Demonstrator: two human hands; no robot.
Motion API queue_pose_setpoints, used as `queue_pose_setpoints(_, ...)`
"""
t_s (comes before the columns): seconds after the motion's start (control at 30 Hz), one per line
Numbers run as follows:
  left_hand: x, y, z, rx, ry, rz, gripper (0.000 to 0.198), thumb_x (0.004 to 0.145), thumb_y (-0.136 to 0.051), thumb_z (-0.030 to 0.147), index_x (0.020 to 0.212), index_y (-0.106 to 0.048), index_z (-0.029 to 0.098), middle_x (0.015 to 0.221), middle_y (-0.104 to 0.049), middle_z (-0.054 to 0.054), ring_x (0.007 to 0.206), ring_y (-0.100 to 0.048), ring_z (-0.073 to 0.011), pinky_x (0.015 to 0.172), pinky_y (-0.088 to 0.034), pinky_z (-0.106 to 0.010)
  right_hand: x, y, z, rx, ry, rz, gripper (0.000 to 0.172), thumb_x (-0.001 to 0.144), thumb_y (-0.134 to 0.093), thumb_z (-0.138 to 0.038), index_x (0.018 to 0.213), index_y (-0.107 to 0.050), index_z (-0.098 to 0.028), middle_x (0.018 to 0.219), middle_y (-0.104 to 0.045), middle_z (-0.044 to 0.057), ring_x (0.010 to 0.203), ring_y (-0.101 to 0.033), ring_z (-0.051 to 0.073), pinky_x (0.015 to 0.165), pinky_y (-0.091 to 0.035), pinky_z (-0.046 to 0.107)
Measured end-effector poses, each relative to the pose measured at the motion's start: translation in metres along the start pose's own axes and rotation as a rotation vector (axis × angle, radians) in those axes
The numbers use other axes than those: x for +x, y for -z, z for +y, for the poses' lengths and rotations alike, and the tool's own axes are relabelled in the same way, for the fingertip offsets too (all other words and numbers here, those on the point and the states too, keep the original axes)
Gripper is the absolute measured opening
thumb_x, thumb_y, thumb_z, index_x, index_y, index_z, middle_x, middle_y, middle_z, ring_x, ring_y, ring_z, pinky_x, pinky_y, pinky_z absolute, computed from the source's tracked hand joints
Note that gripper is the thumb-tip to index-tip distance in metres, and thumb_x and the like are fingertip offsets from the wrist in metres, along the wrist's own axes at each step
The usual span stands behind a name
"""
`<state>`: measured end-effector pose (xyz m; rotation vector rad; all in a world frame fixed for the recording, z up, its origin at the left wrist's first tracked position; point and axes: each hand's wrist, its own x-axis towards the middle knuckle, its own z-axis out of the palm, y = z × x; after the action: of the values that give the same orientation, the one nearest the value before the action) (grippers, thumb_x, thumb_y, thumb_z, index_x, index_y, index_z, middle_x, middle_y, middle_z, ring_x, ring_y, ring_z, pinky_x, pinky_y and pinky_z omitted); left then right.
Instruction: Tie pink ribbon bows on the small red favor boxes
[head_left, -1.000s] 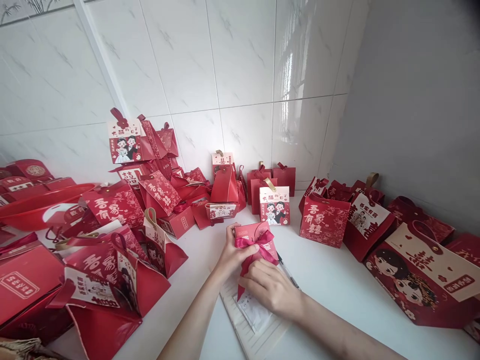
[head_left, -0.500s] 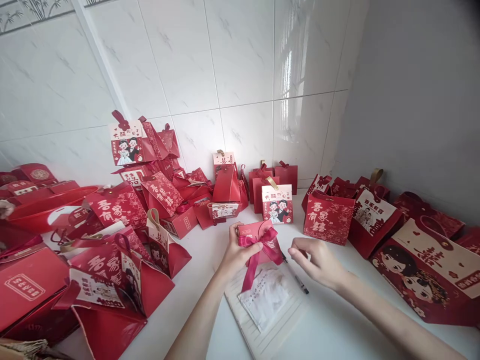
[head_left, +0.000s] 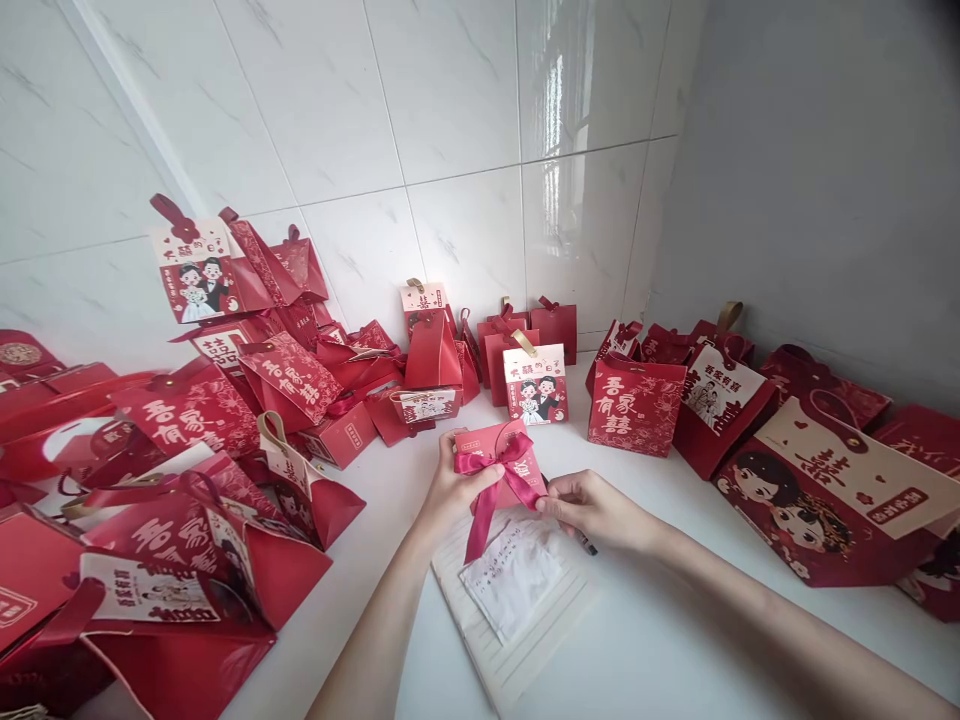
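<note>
A small red box (head_left: 487, 440) tied with a dark pink ribbon bow (head_left: 504, 466) is held above a lined notebook (head_left: 517, 675). My left hand (head_left: 459, 492) grips the box from its left side, thumb on the bow. At the box's lower right corner, my right hand (head_left: 589, 507) pinches a ribbon end between thumb and fingers. Beneath the box, a white packet with handwriting (head_left: 514, 580) lies on the notebook. A dark pen (head_left: 586, 543) is partly hidden behind my right hand.
Many red gift boxes (head_left: 172, 640) crowd the left side. More boxes (head_left: 635, 408) stand at the right and along the tiled wall (head_left: 465, 240). A box with a couple's picture (head_left: 536, 385) stands just beyond the held box.
My right hand has moved left to the box and closed on a ribbon end. My left hand still holds the box. The camera view has shifted.
</note>
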<state>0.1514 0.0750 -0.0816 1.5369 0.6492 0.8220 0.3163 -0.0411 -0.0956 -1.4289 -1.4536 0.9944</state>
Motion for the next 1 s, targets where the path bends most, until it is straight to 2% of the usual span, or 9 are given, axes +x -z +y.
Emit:
queue_pose_setpoints(0.1, -0.001, 0.001, 0.0, -0.013, -0.012, -0.002, 0.048, 0.068, -0.07, 0.028, 0.103, -0.039, 0.022, 0.094, -0.056, 0.0, 0.084, -0.057, -0.0138, 0.076, -0.046, -0.026, -0.001, -0.001, -0.003, -0.05, 0.031, 0.016, 0.051, 0.079, -0.051, -0.06, 0.059, -0.055, -0.013, 0.051, -0.051, -0.001, 0.044, -0.036, 0.007, 0.044, -0.028, 0.021)
queue_pose_setpoints(0.27, -0.002, 0.001, 0.001, -0.028, -0.012, -0.003, 0.046, 0.068, -0.071, 0.028, 0.101, -0.038, 0.022, 0.096, -0.056, 0.0, 0.086, -0.058, -0.0136, 0.076, -0.047, -0.026, -0.002, -0.005, -0.008, -0.033, -0.019, 0.006, 0.051, 0.076, -0.053, -0.062, 0.065, -0.064, -0.013, 0.055, -0.059, 0.002, 0.044, -0.036, 0.007, 0.043, -0.027, 0.022)
queue_pose_setpoints(0.4, -0.001, 0.002, 0.0, -0.051, -0.007, 0.024, 0.042, 0.067, -0.071, 0.029, 0.094, -0.039, 0.021, 0.094, -0.056, 0.0, 0.084, -0.058, -0.0138, 0.075, -0.047, -0.026, 0.0, -0.007, -0.004, 0.119, -0.02, -0.004, 0.049, 0.071, -0.059, -0.062, 0.057, -0.059, -0.014, 0.051, -0.055, 0.0, 0.043, -0.035, 0.007, 0.044, -0.027, 0.022)
queue_pose_setpoints(0.5, 0.0, 0.002, -0.001, -0.041, 0.003, 0.03, 0.043, 0.067, -0.071, 0.028, 0.095, -0.038, 0.021, 0.091, -0.056, 0.001, 0.082, -0.058, -0.0128, 0.074, -0.047, -0.025, 0.002, -0.008, 0.001, 0.1, -0.046, 0.034, 0.052, 0.072, -0.057, -0.062, 0.054, -0.059, -0.014, 0.049, -0.054, 0.0, 0.042, -0.035, 0.006, 0.043, -0.029, 0.022)
queue_pose_setpoints(0.6, 0.0, 0.001, -0.001, -0.018, -0.008, 0.014, 0.045, 0.068, -0.071, 0.027, 0.097, -0.037, 0.022, 0.089, -0.056, 0.003, 0.079, -0.058, -0.0109, 0.073, -0.046, -0.024, 0.002, -0.008, 0.002, 0.069, -0.105, 0.023, 0.053, 0.074, -0.054, -0.063, 0.06, -0.062, -0.013, 0.054, -0.06, 0.003, 0.042, -0.041, 0.007, 0.042, -0.033, 0.022)
queue_pose_setpoints(0.73, 0.0, 0.001, 0.001, -0.031, -0.001, 0.026, 0.044, 0.068, -0.071, 0.028, 0.095, -0.037, 0.021, 0.093, -0.056, 0.001, 0.083, -0.058, -0.0125, 0.075, -0.047, -0.025, 0.003, -0.008, 0.001, 0.259, -0.177, -0.044, 0.051, 0.065, -0.063, -0.064, 0.071, -0.059, -0.013, 0.062, -0.062, 0.003, 0.046, -0.051, 0.01, 0.037, -0.037, 0.02)
queue_pose_setpoints(0.87, 0.0, 0.0, 0.002, -0.041, -0.005, 0.046, 0.043, 0.067, -0.071, 0.027, 0.092, -0.037, 0.02, 0.094, -0.057, 0.0, 0.086, -0.059, -0.0134, 0.076, -0.047, -0.025, 0.007, -0.009, 0.003, 0.367, -0.192, -0.043, 0.046, 0.06, -0.07, -0.057, 0.063, -0.052, -0.015, 0.054, -0.058, -0.001, 0.044, -0.051, 0.009, 0.036, -0.037, 0.018)
queue_pose_setpoints(1.0, 0.0, -0.001, -0.001, -0.052, -0.015, 0.032, 0.044, 0.068, -0.071, 0.027, 0.094, -0.036, 0.021, 0.092, -0.056, 0.0, 0.083, -0.059, -0.0129, 0.074, -0.047, -0.026, 0.008, -0.008, 0.006, 0.338, -0.159, -0.05, 0.038, 0.066, -0.068, -0.048, 0.059, -0.05, -0.015, 0.049, -0.054, -0.003, 0.041, -0.048, 0.006, 0.039, -0.037, 0.017)
